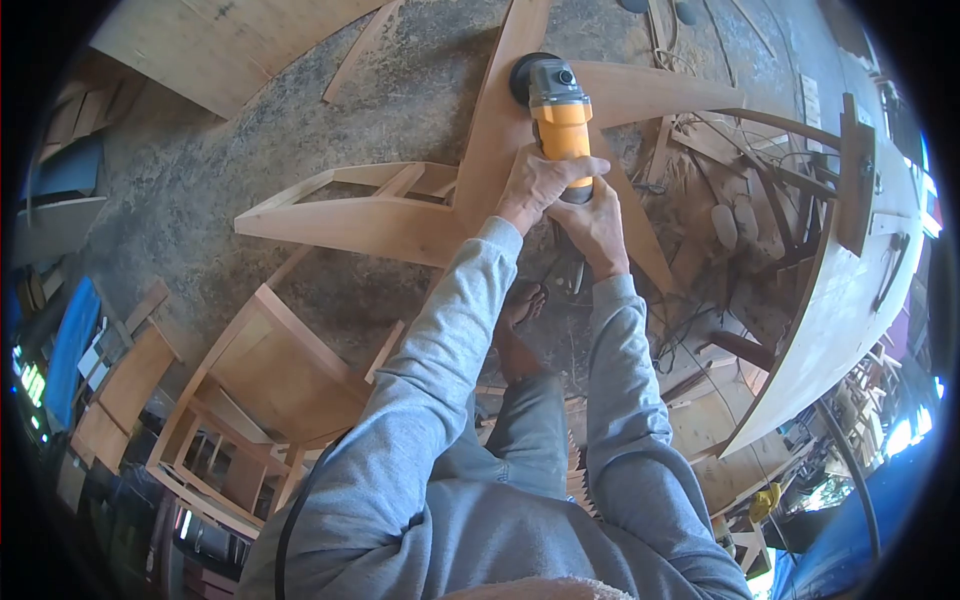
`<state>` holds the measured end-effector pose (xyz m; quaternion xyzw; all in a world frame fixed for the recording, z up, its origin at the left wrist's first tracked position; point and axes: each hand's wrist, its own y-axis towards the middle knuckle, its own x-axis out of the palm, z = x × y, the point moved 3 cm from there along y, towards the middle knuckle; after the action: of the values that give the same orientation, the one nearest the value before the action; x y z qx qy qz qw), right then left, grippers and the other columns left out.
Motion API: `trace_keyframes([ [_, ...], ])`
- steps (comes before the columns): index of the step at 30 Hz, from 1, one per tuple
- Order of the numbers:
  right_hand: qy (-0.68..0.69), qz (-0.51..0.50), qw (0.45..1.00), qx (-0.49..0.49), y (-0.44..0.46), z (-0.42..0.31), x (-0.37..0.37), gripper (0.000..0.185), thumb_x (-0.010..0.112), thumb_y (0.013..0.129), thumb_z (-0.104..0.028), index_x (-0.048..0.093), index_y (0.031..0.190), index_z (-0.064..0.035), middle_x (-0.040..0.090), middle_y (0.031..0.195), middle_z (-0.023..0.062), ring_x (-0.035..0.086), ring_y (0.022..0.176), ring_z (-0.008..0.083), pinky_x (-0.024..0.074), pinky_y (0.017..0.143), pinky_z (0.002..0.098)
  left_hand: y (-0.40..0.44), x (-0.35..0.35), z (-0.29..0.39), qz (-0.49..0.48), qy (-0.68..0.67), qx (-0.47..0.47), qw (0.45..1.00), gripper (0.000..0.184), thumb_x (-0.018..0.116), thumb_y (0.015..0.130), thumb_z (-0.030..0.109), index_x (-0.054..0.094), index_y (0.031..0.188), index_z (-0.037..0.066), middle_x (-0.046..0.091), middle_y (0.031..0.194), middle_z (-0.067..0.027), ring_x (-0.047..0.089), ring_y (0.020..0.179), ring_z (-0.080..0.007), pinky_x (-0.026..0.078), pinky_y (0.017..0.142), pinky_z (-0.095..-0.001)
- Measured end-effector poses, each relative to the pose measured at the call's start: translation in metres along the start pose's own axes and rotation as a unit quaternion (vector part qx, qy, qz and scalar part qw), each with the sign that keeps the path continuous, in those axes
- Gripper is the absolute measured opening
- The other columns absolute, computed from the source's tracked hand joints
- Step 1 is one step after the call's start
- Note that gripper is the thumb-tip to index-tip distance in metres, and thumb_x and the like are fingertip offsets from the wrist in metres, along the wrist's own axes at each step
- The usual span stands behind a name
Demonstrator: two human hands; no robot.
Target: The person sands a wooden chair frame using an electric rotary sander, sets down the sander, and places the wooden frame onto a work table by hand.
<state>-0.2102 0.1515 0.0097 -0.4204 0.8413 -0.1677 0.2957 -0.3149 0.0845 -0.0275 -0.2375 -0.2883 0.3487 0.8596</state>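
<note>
Both hands grip a yellow and grey angle grinder (563,118) with a dark round disc (521,78) on its left side. My left hand (540,185) is closed around the yellow body from the left. My right hand (596,222) wraps the rear end from below and the right. The disc lies against or just over a broad wooden board (497,140), part of a wooden frame; whether it touches, I cannot tell. A curved slatted wooden piece (345,222) joins that board on the left, and another wooden rail (655,92) runs off to the right.
A wooden chair frame (285,370) stands at lower left. On the right is a large pale curved panel (815,330) beside scattered wood scraps and cables. A plywood sheet (215,50) lies at upper left. My bare foot (522,303) rests on the concrete floor (400,110).
</note>
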Motion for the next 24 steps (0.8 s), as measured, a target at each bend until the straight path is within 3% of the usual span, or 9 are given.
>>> trace_keyframes([
  [2, 0.006, -0.014, 1.0, 0.0, -0.01, 0.005, 0.005, 0.053, 0.09, 0.076, -0.024, 0.068, 0.114, 0.0071, 0.076, 0.1, 0.0083, 0.071, 0.089, 0.0141, 0.0571, 0.082, 0.0323, -0.016, -0.002, 0.002, 0.018, 0.006, 0.05, 0.999, 0.056, 0.093, 0.074, 0.031, 0.068, 0.115, 0.001, 0.072, 0.098, -0.0071, 0.073, 0.082, -0.0183, 0.062, 0.077, -0.0344],
  [4, 0.019, -0.025, 0.999, -0.005, -0.022, 0.013, 0.012, 0.054, 0.09, 0.076, -0.023, 0.068, 0.114, 0.0072, 0.076, 0.101, 0.0082, 0.071, 0.09, 0.0141, 0.057, 0.082, 0.0328, -0.033, -0.006, -0.003, 0.026, -0.007, 0.036, 0.999, 0.056, 0.093, 0.074, 0.031, 0.068, 0.114, 0.001, 0.071, 0.098, -0.0064, 0.072, 0.082, -0.018, 0.062, 0.077, -0.0349],
  [7, 0.029, -0.021, 0.999, -0.005, -0.046, 0.021, 0.019, 0.061, 0.091, 0.073, -0.035, 0.07, 0.113, 0.0068, 0.077, 0.098, 0.0132, 0.075, 0.089, 0.0194, 0.0578, 0.082, 0.0365, -0.056, -0.011, -0.017, 0.041, -0.001, 0.027, 0.999, 0.054, 0.093, 0.074, 0.03, 0.068, 0.112, 0.001, 0.073, 0.097, -0.0072, 0.073, 0.081, -0.0181, 0.062, 0.077, -0.0359],
  [12, 0.02, -0.042, 0.999, 0.015, -0.085, 0.054, 0.03, 0.059, 0.092, 0.073, -0.032, 0.07, 0.112, 0.0067, 0.078, 0.099, 0.0134, 0.075, 0.091, 0.0192, 0.0578, 0.083, 0.0363, -0.093, -0.019, -0.051, 0.059, 0.04, -0.022, 0.997, 0.055, 0.093, 0.073, 0.029, 0.067, 0.113, 0.001, 0.074, 0.097, -0.0079, 0.073, 0.083, -0.0184, 0.062, 0.076, -0.0363],
  [13, 0.024, -0.05, 0.998, 0.02, -0.094, 0.061, 0.031, 0.059, 0.092, 0.073, -0.031, 0.07, 0.112, 0.0065, 0.078, 0.099, 0.0133, 0.075, 0.091, 0.0193, 0.0578, 0.083, 0.0363, -0.104, -0.02, -0.054, 0.025, 0.058, -0.072, 0.995, 0.056, 0.093, 0.073, 0.03, 0.067, 0.113, 0.001, 0.073, 0.097, -0.0081, 0.072, 0.083, -0.0181, 0.061, 0.075, -0.036],
  [17, 0.03, -0.061, 0.997, 0.022, -0.129, 0.071, 0.038, 0.058, 0.091, 0.073, -0.029, 0.069, 0.115, 0.0044, 0.079, 0.102, 0.0133, 0.075, 0.094, 0.0198, 0.0577, 0.086, 0.0374, -0.137, -0.022, -0.085, 0.082, 0.041, -0.014, 0.996, 0.05, 0.093, 0.074, 0.031, 0.07, 0.107, 0.002, 0.074, 0.092, -0.0063, 0.072, 0.079, -0.0172, 0.061, 0.075, -0.035],
  [24, 0.012, -0.087, 0.995, 0.049, -0.177, 0.099, 0.049, 0.062, 0.092, 0.073, -0.03, 0.067, 0.122, 0.0007, 0.078, 0.107, 0.0154, 0.077, 0.102, 0.0242, 0.0576, 0.089, 0.039, -0.187, -0.024, -0.116, 0.077, 0.031, -0.057, 0.995, 0.042, 0.092, 0.076, 0.032, 0.076, 0.101, 0.002, 0.077, 0.092, -0.0066, 0.074, 0.081, -0.0172, 0.061, 0.077, -0.0337],
])
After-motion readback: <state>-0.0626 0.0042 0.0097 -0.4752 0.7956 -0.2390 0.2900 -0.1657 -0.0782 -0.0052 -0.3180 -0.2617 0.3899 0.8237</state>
